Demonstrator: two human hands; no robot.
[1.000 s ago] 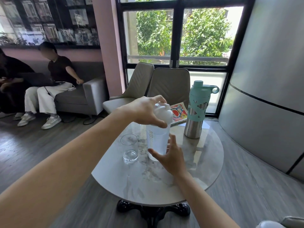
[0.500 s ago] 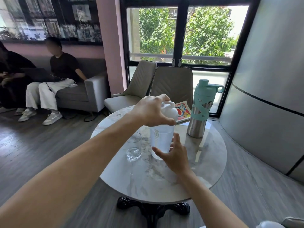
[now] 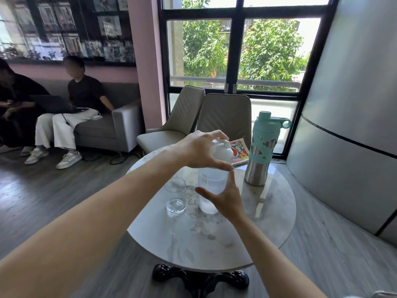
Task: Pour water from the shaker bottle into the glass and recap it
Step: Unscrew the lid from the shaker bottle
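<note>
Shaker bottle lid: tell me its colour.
White: the domed lid, gripped from above by the left hand, shows best in the head view.

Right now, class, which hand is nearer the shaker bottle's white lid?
Left. The left hand curls over the lid from above; the right hand is lower, open beside the bottle and its clear body.

shaker bottle (image 3: 209, 188): translucent, upright
lid (image 3: 223, 154): white, domed, on bottle's top
glass (image 3: 175, 196): clear, upright, just left of bottle, little water at bottom
</note>
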